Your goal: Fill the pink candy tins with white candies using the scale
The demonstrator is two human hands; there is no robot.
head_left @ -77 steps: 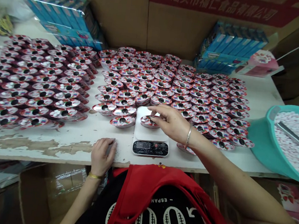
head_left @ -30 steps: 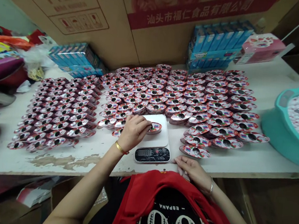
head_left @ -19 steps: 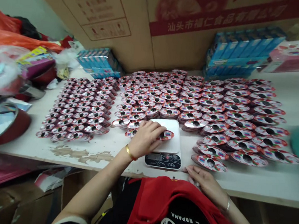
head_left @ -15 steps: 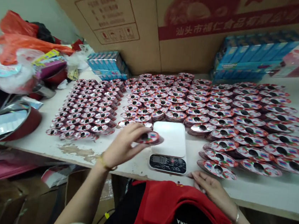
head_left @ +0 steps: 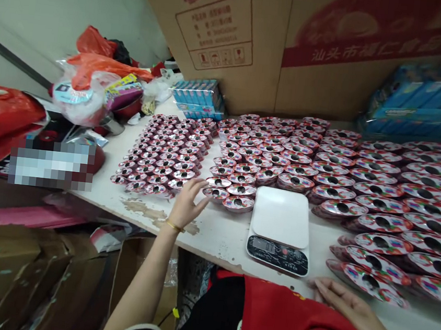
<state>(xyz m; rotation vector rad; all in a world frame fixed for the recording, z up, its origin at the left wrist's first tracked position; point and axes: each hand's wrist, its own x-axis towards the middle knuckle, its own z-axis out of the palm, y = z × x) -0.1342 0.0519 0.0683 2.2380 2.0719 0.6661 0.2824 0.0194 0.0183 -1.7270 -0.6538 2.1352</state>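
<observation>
My left hand [head_left: 188, 203] is at the front left of a block of standing oval-topped packets. Its thumb and fingers are apart around the left end of a packet [head_left: 216, 194], red and white with a dark round spot on top. Another such packet [head_left: 238, 203] stands just right of it. A white kitchen scale [head_left: 281, 218] with a black display panel sits to the right, its plate bare. My right hand [head_left: 344, 299] rests near the table's front edge, right of the scale, fingers loosely stretched out and holding nothing I can see.
More packets [head_left: 385, 203] stand in rows at the right, and a separate group [head_left: 162, 153] at the left. Blue boxes in clear wrap [head_left: 198, 98] and a large carton [head_left: 265, 43] are behind. Plastic bags [head_left: 93, 62] and a dark red bowl [head_left: 97, 160] crowd the left.
My left hand has moved left from beside the scale, and the packet it held now stands at the front of the block. The view has shifted left; my right hand stays beside the scale.
</observation>
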